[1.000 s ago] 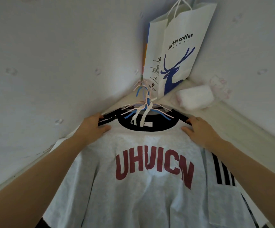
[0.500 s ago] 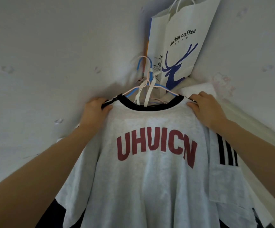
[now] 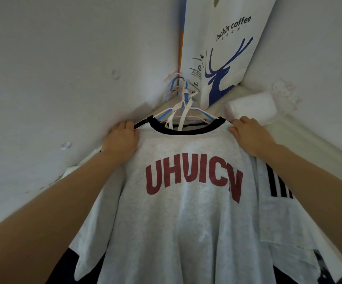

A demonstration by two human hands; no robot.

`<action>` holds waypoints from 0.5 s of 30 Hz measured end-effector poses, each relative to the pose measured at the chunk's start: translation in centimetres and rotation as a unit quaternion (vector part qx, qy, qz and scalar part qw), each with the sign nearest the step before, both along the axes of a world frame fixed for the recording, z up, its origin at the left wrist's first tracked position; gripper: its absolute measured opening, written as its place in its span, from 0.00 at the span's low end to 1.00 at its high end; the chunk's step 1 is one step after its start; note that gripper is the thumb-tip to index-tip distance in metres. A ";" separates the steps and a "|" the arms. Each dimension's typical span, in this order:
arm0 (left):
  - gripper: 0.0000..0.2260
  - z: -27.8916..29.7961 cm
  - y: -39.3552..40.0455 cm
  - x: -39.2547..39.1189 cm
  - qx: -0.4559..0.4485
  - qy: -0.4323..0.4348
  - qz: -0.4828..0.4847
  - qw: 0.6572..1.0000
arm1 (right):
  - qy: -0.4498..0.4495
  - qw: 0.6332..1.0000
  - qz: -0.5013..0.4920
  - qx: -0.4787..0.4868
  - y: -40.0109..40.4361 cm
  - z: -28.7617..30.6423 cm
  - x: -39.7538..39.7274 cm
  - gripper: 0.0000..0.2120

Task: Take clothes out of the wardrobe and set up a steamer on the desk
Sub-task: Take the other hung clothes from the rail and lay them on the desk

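A light grey T-shirt (image 3: 186,218) with a black collar and dark red letters hangs in front of me on a bundle of pink, blue and white hangers (image 3: 181,103). My left hand (image 3: 121,140) grips its left shoulder, fingers curled over the top edge. My right hand (image 3: 250,134) grips the right shoulder the same way. More garments hang behind it, one with black stripes (image 3: 276,185) at the right. No steamer is in view.
A white paper coffee bag (image 3: 227,54) with a blue deer hangs in the corner above the hangers. A white folded bundle (image 3: 252,109) lies on a ledge at the right. White walls close in on both sides.
Both hands have lifted the shirt and hangers up from where they lay a second ago, and keep hold of the shoulders. The view has tilted slightly.
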State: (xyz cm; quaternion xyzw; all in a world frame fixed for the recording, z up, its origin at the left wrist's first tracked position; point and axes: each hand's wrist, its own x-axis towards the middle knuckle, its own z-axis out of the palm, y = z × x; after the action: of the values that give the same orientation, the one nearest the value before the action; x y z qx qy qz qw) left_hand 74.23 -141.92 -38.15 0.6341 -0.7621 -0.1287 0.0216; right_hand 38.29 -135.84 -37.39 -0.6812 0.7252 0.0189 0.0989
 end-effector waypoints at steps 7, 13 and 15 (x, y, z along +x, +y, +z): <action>0.20 0.4 1.7 -0.4 -0.039 0.007 0.017 0.999 | 0.010 1.000 -0.004 -0.027 1.1 1.4 0.7 0.17; 0.23 0.7 4.7 -0.2 -0.076 -0.006 -0.021 0.997 | 0.021 0.998 -0.012 -0.051 4.7 2.0 2.5 0.23; 0.22 0.7 6.0 0.1 -0.087 -0.008 -0.042 0.995 | 0.039 0.998 -0.014 -0.041 6.3 1.8 3.4 0.24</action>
State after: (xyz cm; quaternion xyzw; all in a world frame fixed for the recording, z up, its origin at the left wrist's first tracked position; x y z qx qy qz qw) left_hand 74.37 -135.92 -37.44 0.5982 -0.7966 -0.0572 0.0651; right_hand 41.65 -129.53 -35.55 -0.6729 0.7383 0.0141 0.0432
